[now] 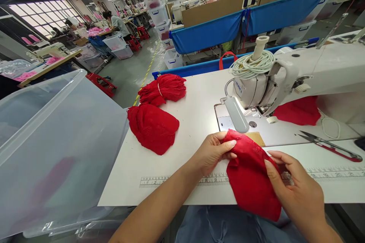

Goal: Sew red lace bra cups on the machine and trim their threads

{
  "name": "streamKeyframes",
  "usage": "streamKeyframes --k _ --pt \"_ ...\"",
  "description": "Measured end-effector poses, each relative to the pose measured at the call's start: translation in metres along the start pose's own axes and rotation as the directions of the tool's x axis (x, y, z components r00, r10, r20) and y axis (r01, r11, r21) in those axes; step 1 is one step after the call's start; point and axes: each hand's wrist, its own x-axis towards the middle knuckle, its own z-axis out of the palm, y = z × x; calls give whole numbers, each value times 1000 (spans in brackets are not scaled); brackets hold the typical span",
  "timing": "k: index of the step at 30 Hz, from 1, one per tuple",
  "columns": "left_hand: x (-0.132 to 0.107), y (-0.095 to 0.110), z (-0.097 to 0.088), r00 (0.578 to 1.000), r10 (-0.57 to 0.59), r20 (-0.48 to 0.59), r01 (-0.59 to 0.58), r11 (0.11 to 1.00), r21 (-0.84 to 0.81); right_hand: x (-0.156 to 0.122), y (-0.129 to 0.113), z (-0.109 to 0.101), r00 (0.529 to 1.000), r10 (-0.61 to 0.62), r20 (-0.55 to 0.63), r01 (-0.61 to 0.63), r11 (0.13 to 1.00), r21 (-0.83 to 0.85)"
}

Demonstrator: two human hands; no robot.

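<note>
A red fabric piece (253,174) hangs between my two hands over the front edge of the white sewing table (196,121). My left hand (215,152) pinches its upper left corner between thumb and fingers. On the other side, my right hand (293,182) grips the right edge, its thumb on top and some fingertips hidden behind the cloth. The lower part drapes toward my lap. Just beyond the cloth stands a white sewing machine (322,68), with its needle area near the top of the piece. More red fabric (299,111) lies under the machine arm.
Two red fabric piles, one tied bundle (164,87) and one loose stack (154,127), lie at the table's left. Thread snips (330,146) rest at the right. A printed ruler (154,181) runs along the front. A large translucent bin (65,140) stands left. Co-workers sit farther back.
</note>
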Motion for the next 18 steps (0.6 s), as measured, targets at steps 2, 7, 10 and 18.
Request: streamKeyframes --k 2,7,10,18 --pt "-1 2 -1 999 2 50 -5 997 74 -1 2 -3 998 13 65 -17 998 61" --pt "-8 9 0 974 -79 211 20 963 268 15 4 -15 980 -98 172 58 974 221" --pt "-10 12 0 936 -98 338 -27 938 347 33 3 -15 937 -209 280 111 937 330" --pt "-8 13 -6 947 314 60 -259 643 721 37 -5 5 942 -303 145 232 899 371"
